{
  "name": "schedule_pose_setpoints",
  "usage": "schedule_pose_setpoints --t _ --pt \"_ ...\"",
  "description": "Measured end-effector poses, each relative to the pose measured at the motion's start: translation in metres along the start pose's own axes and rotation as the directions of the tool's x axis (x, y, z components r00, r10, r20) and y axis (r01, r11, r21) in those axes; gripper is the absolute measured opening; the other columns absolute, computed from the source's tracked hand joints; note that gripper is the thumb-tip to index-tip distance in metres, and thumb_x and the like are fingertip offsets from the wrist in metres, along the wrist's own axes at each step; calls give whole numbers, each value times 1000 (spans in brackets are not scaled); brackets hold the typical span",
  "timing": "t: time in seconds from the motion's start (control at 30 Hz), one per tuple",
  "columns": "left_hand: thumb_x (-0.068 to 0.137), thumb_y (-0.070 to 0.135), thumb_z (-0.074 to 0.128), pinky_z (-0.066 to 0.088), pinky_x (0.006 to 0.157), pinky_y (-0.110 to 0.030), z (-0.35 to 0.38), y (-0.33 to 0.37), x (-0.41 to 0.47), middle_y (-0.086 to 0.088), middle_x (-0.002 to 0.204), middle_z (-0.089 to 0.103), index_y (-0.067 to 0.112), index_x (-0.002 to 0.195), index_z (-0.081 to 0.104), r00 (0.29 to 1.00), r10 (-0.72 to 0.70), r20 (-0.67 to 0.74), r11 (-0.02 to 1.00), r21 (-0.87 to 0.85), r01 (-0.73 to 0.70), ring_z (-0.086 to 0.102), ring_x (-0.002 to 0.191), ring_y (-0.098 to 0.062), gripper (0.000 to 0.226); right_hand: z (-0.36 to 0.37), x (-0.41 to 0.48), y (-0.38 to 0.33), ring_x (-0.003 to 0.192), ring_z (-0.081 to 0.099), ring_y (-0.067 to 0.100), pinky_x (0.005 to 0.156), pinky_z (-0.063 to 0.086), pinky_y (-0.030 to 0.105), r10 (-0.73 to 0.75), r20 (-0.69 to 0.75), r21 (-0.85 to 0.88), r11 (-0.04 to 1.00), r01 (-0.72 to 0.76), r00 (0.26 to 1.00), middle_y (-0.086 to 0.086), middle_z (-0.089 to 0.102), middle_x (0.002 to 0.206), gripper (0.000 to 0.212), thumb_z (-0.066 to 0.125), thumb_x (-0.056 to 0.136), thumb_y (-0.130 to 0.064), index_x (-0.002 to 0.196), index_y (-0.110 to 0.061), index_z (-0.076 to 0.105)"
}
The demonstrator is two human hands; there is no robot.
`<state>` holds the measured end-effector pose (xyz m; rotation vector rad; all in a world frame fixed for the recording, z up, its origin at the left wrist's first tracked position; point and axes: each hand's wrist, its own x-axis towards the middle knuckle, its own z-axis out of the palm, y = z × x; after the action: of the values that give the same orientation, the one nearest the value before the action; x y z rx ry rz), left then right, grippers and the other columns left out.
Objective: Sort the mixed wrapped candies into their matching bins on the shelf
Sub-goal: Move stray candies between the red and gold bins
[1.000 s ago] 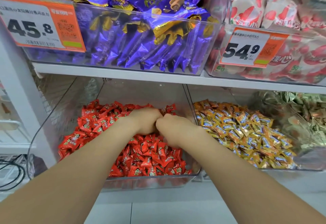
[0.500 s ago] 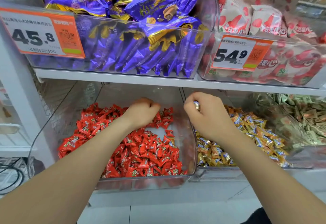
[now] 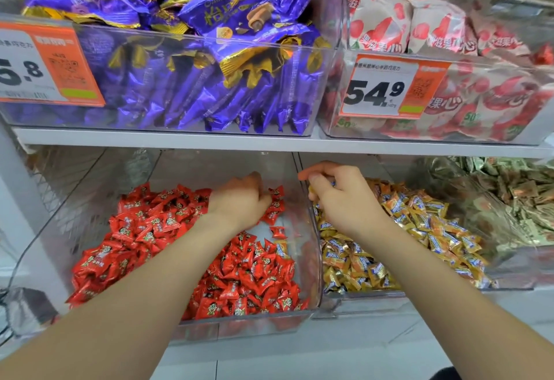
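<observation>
On the lower shelf a clear bin (image 3: 239,324) holds red wrapped candies (image 3: 144,230). One stray yellow candy (image 3: 281,248) lies among them near the bin's right wall. The clear bin to its right (image 3: 374,295) is full of yellow-and-blue wrapped candies (image 3: 419,224). My left hand (image 3: 239,203) rests knuckles-up at the back of the red pile, its fingers curled down and hidden. My right hand (image 3: 338,197) hovers over the left end of the yellow bin, fingertips pinched on what looks like a small yellow candy.
A third lower bin at the far right holds green-wrapped candies (image 3: 509,194). On the upper shelf (image 3: 168,140) stand a bin of purple packets (image 3: 180,86) and a bin of red-and-white packets (image 3: 449,35), each with an orange price tag. A white upright post (image 3: 18,200) is at left.
Both hands were together over the red pile. My right hand has since crossed the divider to the yellow bin with its fingers pinched. My left hand stayed at the back of the red candies.
</observation>
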<state>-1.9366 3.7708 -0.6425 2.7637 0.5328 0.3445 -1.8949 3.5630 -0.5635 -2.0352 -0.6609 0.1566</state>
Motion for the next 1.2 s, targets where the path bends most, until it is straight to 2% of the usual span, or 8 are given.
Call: schedule_pose_setpoints --t 0.1,0.3,0.47,0.6,0.7,0.87,1.0,1.2 --pt "97 47 59 55 80 -37 8 -4 1 -9 118 68 28 126 61 991 57 118 991 112 -71 65 109 -33 35 0 2 -1 44 47 2 50 39 21 -6 19 2 1000 6 1000 -1 68 79 28 49 108 -20 103 -30 75" --pt "102 47 44 52 73 -39 -12 -10 -5 -15 103 66 17 109 57 991 75 113 989 119 -89 66 96 -37 33 -2 3 1 52 54 5 53 43 30 30 45 69 997 -33 999 -2 67 78 27 50 108 -22 101 -29 76" --pt "100 48 48 50 69 -35 -50 -4 -17 -8 77 63 17 79 53 999 8 38 990 -142 -2 60 73 -29 38 -1 2 2 54 48 20 48 43 30 84 70 202 975 -97 994 2 66 75 27 49 109 -14 106 -26 74" --pt "92 27 61 52 78 -27 -45 11 -36 16 85 72 26 101 73 941 251 226 953 -229 -199 67 79 -9 15 -2 -1 -1 56 48 18 44 44 29 137 73 285 946 -153 988 7 63 74 31 44 107 -2 112 -14 72" --pt "89 39 64 55 91 -34 -27 24 -43 21 100 74 41 103 77 891 327 316 945 -134 -299 68 100 -10 19 -3 -1 1 54 43 15 44 36 26 175 73 300 935 -189 982 5 64 74 31 45 107 -4 108 -17 73" --pt "87 49 80 47 76 -35 -13 38 -42 3 119 71 37 119 74 864 263 430 921 156 -358 66 110 -27 35 -8 -2 3 50 41 12 44 34 26 156 117 273 944 -183 981 4 65 74 28 47 108 -6 108 -18 72" --pt "95 45 67 49 74 -36 -12 36 -44 -5 112 70 29 115 73 884 260 389 907 217 -362 67 104 -33 26 -9 -2 5 50 40 13 42 33 23 139 106 183 971 -157 985 1 65 73 30 46 108 -7 107 -20 74" --pt "103 50 46 51 72 -32 -56 27 -48 6 80 71 21 92 72 988 133 75 960 -259 -109 67 80 -18 41 -18 -6 -5 51 36 12 46 30 27 103 107 141 983 -118 989 -3 50 65 17 58 103 -24 102 -19 74"
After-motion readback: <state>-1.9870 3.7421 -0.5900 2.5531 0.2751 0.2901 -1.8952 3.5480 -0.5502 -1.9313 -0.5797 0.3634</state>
